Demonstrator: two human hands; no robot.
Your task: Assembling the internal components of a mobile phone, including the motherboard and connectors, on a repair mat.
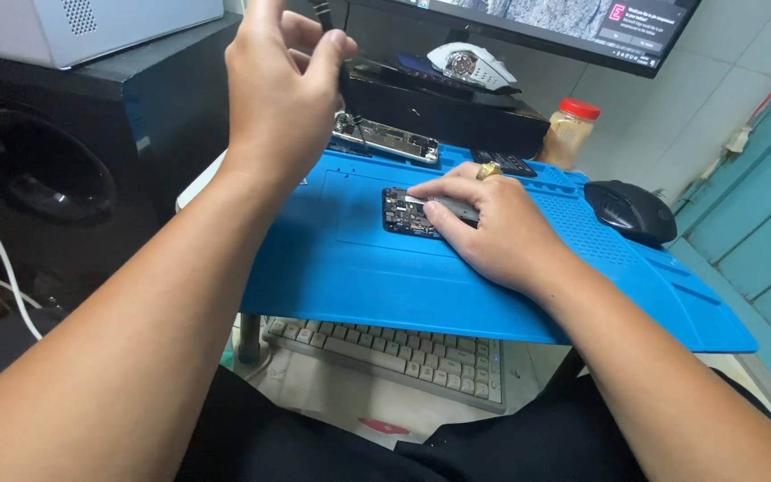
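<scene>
A dark opened phone [410,214] with exposed circuitry is being pressed flat near the middle of the blue work mat [350,268] by the right hand [484,223], whose fingers are lying closed over its right end. A thin dark tool [321,14] is being pinched between thumb and fingertips of the left hand [280,85], raised above the mat's far left edge. A second opened phone [387,139] is being kept at the far edge, a black mouse [628,211] at the right, a red-lidded jar [567,132] beyond, a pale keyboard [394,353] beneath the near edge.
</scene>
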